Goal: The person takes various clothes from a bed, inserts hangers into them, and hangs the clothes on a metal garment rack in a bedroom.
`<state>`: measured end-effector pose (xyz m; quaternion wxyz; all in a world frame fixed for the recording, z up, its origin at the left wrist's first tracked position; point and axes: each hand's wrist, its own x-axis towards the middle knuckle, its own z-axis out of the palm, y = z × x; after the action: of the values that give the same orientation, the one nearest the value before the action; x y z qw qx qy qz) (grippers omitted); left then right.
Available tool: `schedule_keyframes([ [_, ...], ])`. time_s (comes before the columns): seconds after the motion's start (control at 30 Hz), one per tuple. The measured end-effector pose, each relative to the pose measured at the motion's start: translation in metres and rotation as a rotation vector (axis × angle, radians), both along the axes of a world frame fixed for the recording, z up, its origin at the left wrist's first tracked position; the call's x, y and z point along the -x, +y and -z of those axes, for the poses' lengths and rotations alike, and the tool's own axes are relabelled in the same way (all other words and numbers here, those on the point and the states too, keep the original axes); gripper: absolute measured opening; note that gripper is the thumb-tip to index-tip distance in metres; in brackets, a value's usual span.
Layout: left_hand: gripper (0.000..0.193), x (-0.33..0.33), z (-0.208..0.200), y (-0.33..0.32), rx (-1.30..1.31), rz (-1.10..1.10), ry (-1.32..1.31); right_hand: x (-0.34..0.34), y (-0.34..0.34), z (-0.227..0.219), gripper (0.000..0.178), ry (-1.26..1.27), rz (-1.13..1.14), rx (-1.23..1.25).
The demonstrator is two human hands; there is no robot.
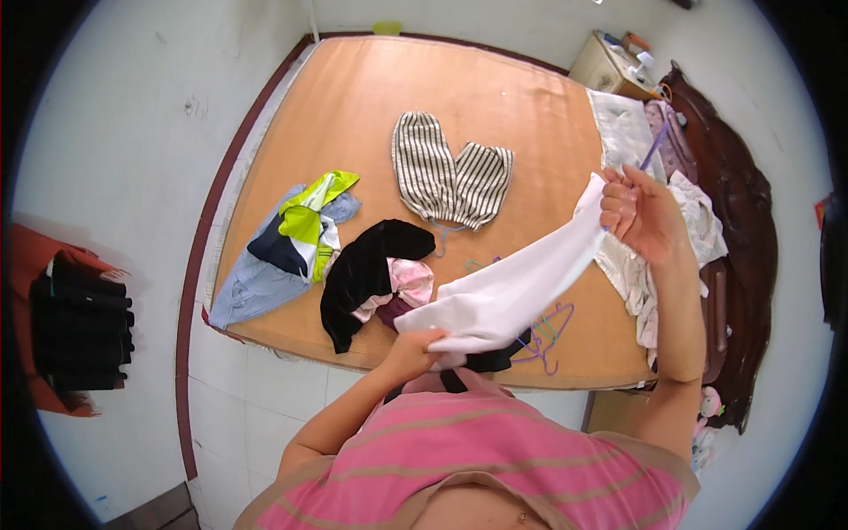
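Observation:
A long white garment is stretched slantwise in front of me, above the near part of the bed. My left hand is closed on its lower left end. Raised at the right, my right hand grips the other end. A thin purple hanger sticks up from the same fist; the rest of it is mostly hidden by the hand and cloth. The garment's exact kind cannot be made out. Beyond it lie striped pants with a light-blue hanger at their waist.
The bed bears a black velvety garment, pink cloth, a blue, lime and white clothes pile, and loose purple hangers. Whitish cloths lie by the dark carved headboard. A small cabinet stands beyond.

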<state>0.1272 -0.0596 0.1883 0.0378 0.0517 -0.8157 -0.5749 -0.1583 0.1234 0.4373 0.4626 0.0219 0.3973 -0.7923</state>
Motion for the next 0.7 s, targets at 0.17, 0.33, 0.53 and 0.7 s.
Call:
schedule_keyframes([
  [0.17,0.016,-0.008,0.108,0.002,0.4,0.189,-0.292,0.16,-0.033,0.024,0.031,0.341,0.143,-0.622],
  [0.33,0.019,-0.019,0.168,-0.018,0.389,0.156,-0.525,0.27,-0.086,0.017,0.047,0.852,0.288,-0.813],
  [0.53,0.023,-0.017,0.225,-0.062,0.427,0.01,-0.718,0.312,-0.17,0.036,0.042,1.909,0.371,-0.848],
  [0.7,0.039,0.022,0.261,-0.102,0.547,-0.181,-0.628,0.284,-0.237,0.138,0.022,2.204,0.044,-0.877],
])
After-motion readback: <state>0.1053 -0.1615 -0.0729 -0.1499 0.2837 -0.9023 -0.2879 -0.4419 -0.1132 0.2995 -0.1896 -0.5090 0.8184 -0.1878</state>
